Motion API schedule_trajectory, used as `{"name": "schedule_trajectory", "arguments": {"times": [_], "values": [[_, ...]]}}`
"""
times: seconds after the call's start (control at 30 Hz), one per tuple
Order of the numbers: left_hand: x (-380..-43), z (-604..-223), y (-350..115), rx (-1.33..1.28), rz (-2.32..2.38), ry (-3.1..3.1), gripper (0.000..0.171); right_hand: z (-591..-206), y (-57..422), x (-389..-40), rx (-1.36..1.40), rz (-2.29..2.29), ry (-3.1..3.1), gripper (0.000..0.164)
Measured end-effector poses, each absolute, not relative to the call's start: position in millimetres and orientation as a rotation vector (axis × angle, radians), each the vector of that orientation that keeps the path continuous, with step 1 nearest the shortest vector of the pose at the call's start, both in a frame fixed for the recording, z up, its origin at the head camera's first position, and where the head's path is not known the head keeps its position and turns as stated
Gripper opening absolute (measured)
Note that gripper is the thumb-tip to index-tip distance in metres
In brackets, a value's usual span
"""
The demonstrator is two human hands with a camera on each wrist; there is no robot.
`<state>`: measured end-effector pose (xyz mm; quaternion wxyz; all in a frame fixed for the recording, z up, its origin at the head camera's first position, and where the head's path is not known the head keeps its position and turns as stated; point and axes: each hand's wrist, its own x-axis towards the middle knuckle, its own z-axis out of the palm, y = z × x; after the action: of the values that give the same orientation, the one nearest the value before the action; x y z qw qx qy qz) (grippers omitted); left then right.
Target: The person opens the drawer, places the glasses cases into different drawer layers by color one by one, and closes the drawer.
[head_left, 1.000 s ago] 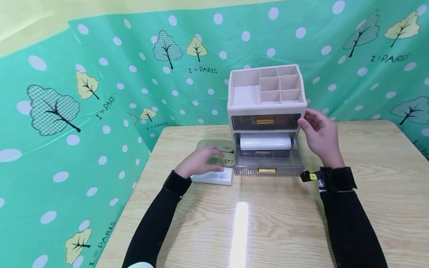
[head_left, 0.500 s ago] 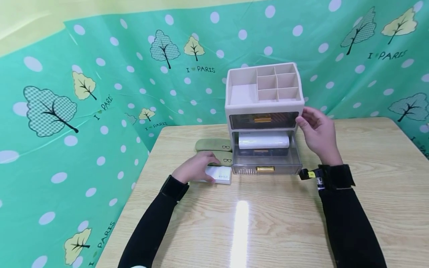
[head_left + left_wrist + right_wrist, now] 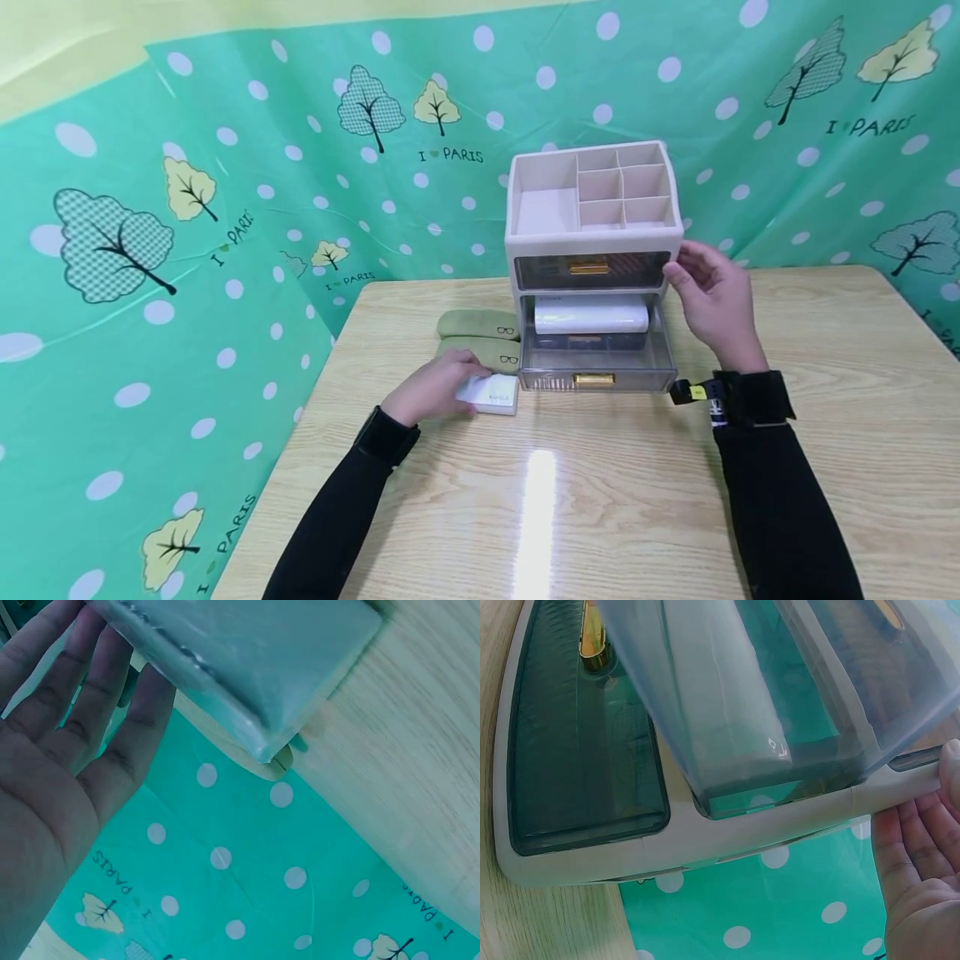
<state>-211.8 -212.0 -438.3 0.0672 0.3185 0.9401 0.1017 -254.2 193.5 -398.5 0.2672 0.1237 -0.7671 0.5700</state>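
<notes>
My left hand grips a flat white box with faint lettering, across its left part. In the left wrist view the box has a shiny clear wrap with a crimped seam, and the fingers reach under its edge. Farther right, my right hand holds the right side of a white drawer organizer, thumb at the front edge and fingers along the side. The organizer's middle drawer, clear with a gold handle, stands pulled out. Inside that drawer a white roll-shaped pack lies at the back.
Two green glasses cases lie behind the white box, left of the organizer. The upper drawer is closed, and a lower drawer shows in the right wrist view. Divided compartments top the organizer. A patterned green cloth hangs behind the wooden table.
My left hand has come down from above the glasses cases and taken hold of the white box by its left part. My right hand has stayed on the organizer's side.
</notes>
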Motion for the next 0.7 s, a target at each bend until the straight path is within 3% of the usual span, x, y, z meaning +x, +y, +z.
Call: {"name": "schedule_trajectory", "arguments": {"times": [0.7], "values": [[-213.8, -435.2, -211.5, 0.964, 0.195, 2.782, 0.064, -397.6, 192.6, -254.1, 0.329, 1.556, -2.066, 0.039]]}}
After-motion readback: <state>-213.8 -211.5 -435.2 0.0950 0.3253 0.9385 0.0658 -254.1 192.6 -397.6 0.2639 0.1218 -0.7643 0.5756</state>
